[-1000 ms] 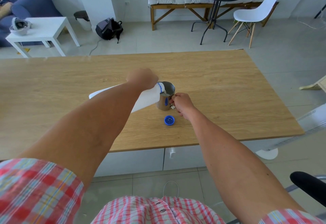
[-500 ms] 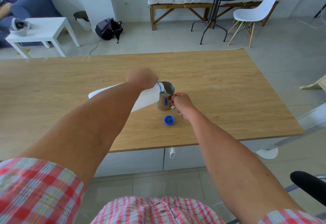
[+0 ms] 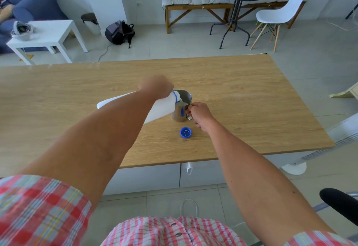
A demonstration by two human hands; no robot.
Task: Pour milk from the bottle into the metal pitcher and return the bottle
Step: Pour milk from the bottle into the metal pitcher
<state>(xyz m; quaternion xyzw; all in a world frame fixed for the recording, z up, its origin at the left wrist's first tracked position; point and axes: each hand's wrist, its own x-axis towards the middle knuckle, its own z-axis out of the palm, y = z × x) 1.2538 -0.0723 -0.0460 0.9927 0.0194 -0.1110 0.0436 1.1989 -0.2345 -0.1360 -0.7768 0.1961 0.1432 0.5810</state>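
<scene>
A white plastic milk bottle (image 3: 161,109) with a blue neck ring is tipped over nearly flat, its mouth resting over the rim of the metal pitcher (image 3: 179,113). My left hand (image 3: 156,85) grips the bottle near its neck from above. White milk shows inside the pitcher. My right hand (image 3: 198,114) holds the pitcher's handle on its right side. The pitcher stands upright on the wooden table (image 3: 242,98). The bottle's blue cap (image 3: 186,132) lies upside down on the table just in front of the pitcher.
The table's front edge runs close to me, with white drawers (image 3: 155,176) beneath it. A white fan (image 3: 342,135) stands at the right, beside a black chair arm (image 3: 337,201). Far behind are a bench, a round table and a white chair.
Nothing has clearly moved; the bottle stays tipped over the pitcher and both hands keep their grips.
</scene>
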